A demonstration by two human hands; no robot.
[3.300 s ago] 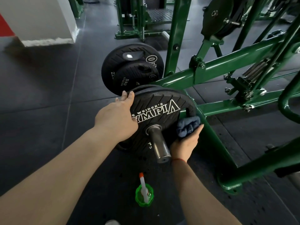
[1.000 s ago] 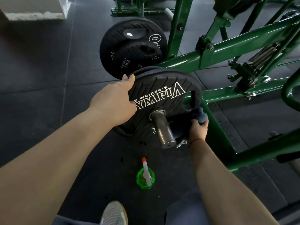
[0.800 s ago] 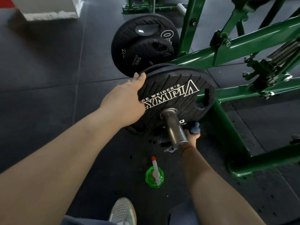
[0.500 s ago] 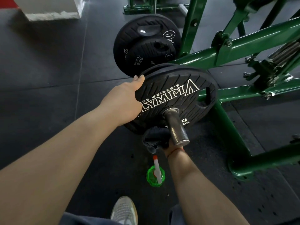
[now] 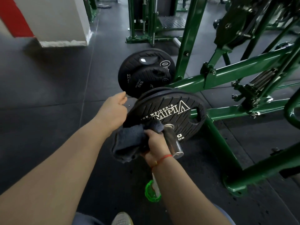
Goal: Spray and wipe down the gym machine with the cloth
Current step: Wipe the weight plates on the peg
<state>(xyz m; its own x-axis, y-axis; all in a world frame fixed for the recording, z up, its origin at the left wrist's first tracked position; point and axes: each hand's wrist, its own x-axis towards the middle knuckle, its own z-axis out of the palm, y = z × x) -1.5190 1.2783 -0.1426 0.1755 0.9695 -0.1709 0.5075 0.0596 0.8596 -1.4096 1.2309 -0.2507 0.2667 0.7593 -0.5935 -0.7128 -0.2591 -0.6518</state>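
Note:
The black Olympia weight plate [image 5: 178, 111] hangs on the steel sleeve [image 5: 173, 142] of the green gym machine [image 5: 227, 75]. My right hand [image 5: 155, 143] grips a dark blue-grey cloth [image 5: 129, 143] and holds it against the plate's lower left face, beside the sleeve. My left hand [image 5: 113, 109] is just left of the plate's rim, its fingers loosely curled and holding nothing I can see. A green spray bottle [image 5: 151, 190] stands on the floor below, partly hidden by my right forearm.
Two more black plates [image 5: 146, 73] hang on the frame behind. Green frame bars run right and down to a foot [image 5: 233, 187] on the black rubber floor. A white pillar base [image 5: 53, 21] is at far left. My shoe [image 5: 122, 219] is at the bottom edge.
My right hand has swept the cloth from the plate's right side, under the sleeve, to the lower left face. My left hand has come off the plate's top rim and moved left.

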